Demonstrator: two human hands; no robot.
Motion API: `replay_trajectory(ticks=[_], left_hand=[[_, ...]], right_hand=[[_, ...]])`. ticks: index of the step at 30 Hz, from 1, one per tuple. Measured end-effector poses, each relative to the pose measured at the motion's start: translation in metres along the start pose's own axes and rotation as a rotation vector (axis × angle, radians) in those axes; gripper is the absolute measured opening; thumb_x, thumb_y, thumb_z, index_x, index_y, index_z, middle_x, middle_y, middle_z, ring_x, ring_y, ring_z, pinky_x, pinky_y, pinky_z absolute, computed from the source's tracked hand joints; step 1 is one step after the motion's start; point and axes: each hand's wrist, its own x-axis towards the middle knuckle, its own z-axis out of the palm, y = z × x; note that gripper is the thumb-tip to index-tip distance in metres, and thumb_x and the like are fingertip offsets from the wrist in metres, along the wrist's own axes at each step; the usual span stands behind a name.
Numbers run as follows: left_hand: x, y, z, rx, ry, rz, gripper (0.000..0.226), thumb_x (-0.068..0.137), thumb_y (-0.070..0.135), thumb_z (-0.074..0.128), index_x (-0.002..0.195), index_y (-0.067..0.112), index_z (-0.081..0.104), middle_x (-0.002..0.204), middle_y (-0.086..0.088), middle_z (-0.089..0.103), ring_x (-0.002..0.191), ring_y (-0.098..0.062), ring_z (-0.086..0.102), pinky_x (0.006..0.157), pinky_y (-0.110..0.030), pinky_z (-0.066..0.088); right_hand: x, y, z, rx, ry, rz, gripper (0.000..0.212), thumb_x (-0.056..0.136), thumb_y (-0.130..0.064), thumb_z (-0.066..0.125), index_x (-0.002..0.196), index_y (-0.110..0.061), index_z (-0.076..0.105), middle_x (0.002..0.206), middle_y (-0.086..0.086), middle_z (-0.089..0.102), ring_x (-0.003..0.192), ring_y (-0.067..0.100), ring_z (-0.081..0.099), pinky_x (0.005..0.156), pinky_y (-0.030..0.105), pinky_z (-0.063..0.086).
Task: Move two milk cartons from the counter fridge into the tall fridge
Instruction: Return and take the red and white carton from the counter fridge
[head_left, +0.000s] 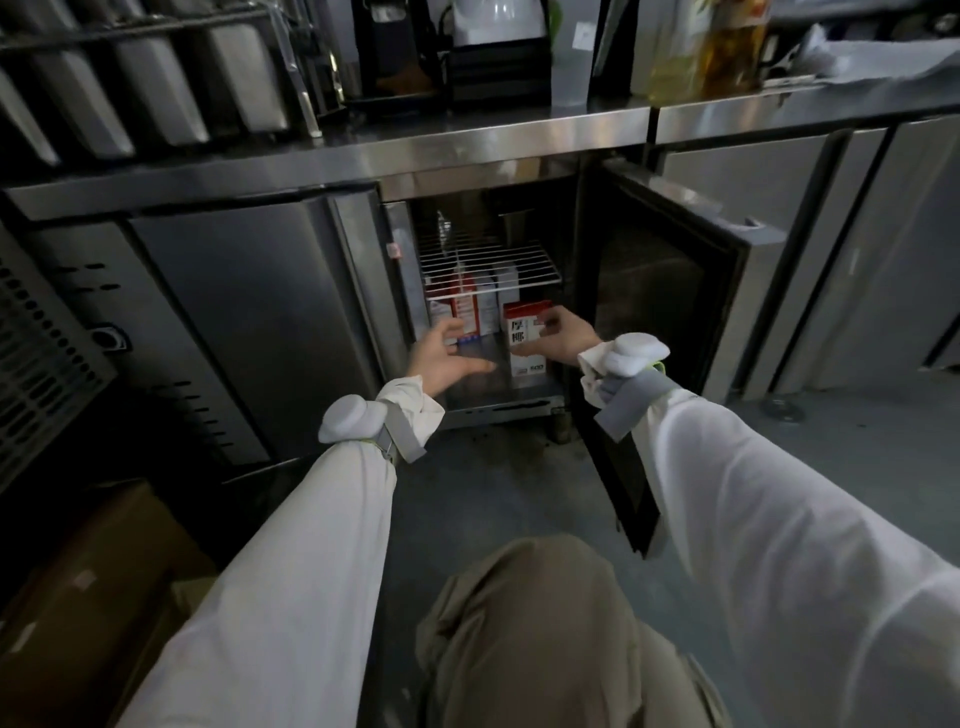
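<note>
Right hand (563, 335) fingers clamp the front milk carton (524, 340) to lift it off the fridge floor; left hand (441, 356) fingers spread, empty, reaching for cartons (467, 312) just beyond.

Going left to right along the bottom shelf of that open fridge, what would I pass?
Left hand → cartons at the back → front carton → right hand gripping it → open door.

Dim, soft wide-angle view, glare on steel counter edge (467, 150), perhaps motion-blurred corners.
</note>
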Motion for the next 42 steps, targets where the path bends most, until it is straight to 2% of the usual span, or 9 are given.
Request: replay_trajectory(ticks=[8, 14, 20, 24, 28, 32, 34, 36, 42], left_hand=[[0.073, -0.040, 0.020, 0.035, -0.042, -0.034, 0.081, 0.069, 0.014, 0.091, 0.139, 0.010, 0.050, 0.142, -0.009, 0.055, 0.130, -0.028, 0.053, 0.109, -0.043, 0.046], [0.145, -0.090, 0.055, 0.018, -0.138, -0.107, 0.077, 0.072, 0.005, 0.086, 0.139, 0.006, 0.049, 0.142, -0.013, 0.053, 0.131, -0.031, 0.050, 0.094, -0.029, 0.043], [0.220, -0.138, 0.084, 0.033, -0.198, -0.153, 0.077, 0.071, 0.002, 0.086, 0.139, 0.004, 0.049, 0.141, -0.015, 0.053, 0.130, -0.031, 0.052, 0.094, -0.027, 0.044], [0.281, -0.159, 0.096, 0.059, -0.200, -0.153, 0.077, 0.071, 0.004, 0.087, 0.138, 0.003, 0.049, 0.142, -0.016, 0.054, 0.129, -0.031, 0.053, 0.102, -0.033, 0.046], [0.327, -0.172, 0.110, 0.079, -0.211, -0.159, 0.082, 0.069, 0.001, 0.088, 0.140, 0.000, 0.047, 0.137, -0.012, 0.055, 0.128, -0.027, 0.052, 0.097, -0.027, 0.044], [0.380, -0.204, 0.131, 0.108, -0.210, -0.164, 0.103, 0.047, 0.021, 0.097, 0.137, 0.005, 0.048, 0.131, -0.004, 0.056, 0.126, -0.027, 0.055, 0.104, -0.040, 0.050], [0.416, -0.236, 0.152, 0.075, -0.192, -0.152, 0.112, 0.037, 0.025, 0.097, 0.136, 0.007, 0.047, 0.133, -0.012, 0.060, 0.127, -0.032, 0.058, 0.102, -0.049, 0.052], [0.414, -0.219, 0.155, 0.054, -0.154, -0.114, 0.109, 0.048, 0.012, 0.096, 0.141, 0.006, 0.040, 0.136, -0.013, 0.058, 0.128, -0.028, 0.056, 0.106, -0.049, 0.049], [0.408, -0.183, 0.164, -0.010, -0.163, -0.060, 0.093, 0.071, -0.015, 0.080, 0.148, -0.003, 0.028, 0.138, -0.025, 0.056, 0.130, -0.035, 0.055, 0.100, -0.031, 0.044]], right_hand=[[0.046, 0.044, -0.003, 0.010, -0.025, 0.142, 0.079, 0.071, -0.023, 0.083, 0.138, -0.009, 0.043, 0.133, 0.006, 0.056, 0.122, 0.021, 0.054, 0.087, 0.021, 0.040], [0.115, 0.085, 0.017, 0.033, -0.075, 0.231, 0.081, 0.073, -0.020, 0.082, 0.141, -0.009, 0.039, 0.136, 0.009, 0.053, 0.125, 0.025, 0.052, 0.100, 0.030, 0.041], [0.187, 0.121, 0.043, 0.089, -0.070, 0.300, 0.075, 0.076, -0.008, 0.078, 0.140, -0.004, 0.038, 0.135, 0.011, 0.054, 0.125, 0.024, 0.052, 0.088, 0.020, 0.040], [0.244, 0.139, 0.060, 0.080, -0.054, 0.292, 0.076, 0.070, -0.008, 0.083, 0.135, -0.007, 0.044, 0.120, 0.004, 0.058, 0.120, 0.022, 0.056, 0.088, 0.023, 0.043], [0.291, 0.155, 0.068, 0.075, -0.100, 0.244, 0.061, 0.073, 0.011, 0.075, 0.128, 0.010, 0.050, 0.128, 0.024, 0.057, 0.090, -0.003, 0.066, 0.073, 0.008, 0.047], [0.317, 0.154, 0.071, 0.030, -0.179, 0.256, 0.056, 0.077, 0.005, 0.074, 0.129, 0.004, 0.052, 0.128, 0.015, 0.058, 0.120, 0.021, 0.055, 0.065, 0.001, 0.045], [0.328, 0.155, 0.074, 0.008, -0.179, 0.273, 0.060, 0.079, -0.002, 0.075, 0.133, -0.001, 0.048, 0.131, 0.008, 0.056, 0.123, 0.021, 0.051, 0.078, 0.011, 0.043], [0.335, 0.159, 0.077, 0.017, -0.153, 0.256, 0.066, 0.078, -0.003, 0.076, 0.136, -0.003, 0.045, 0.138, 0.011, 0.053, 0.128, 0.024, 0.049, 0.086, 0.020, 0.041], [0.348, 0.167, 0.079, 0.101, -0.089, 0.231, 0.071, 0.081, 0.013, 0.066, 0.141, 0.006, 0.028, 0.145, 0.019, 0.043, 0.134, 0.030, 0.042, 0.079, 0.015, 0.044]])
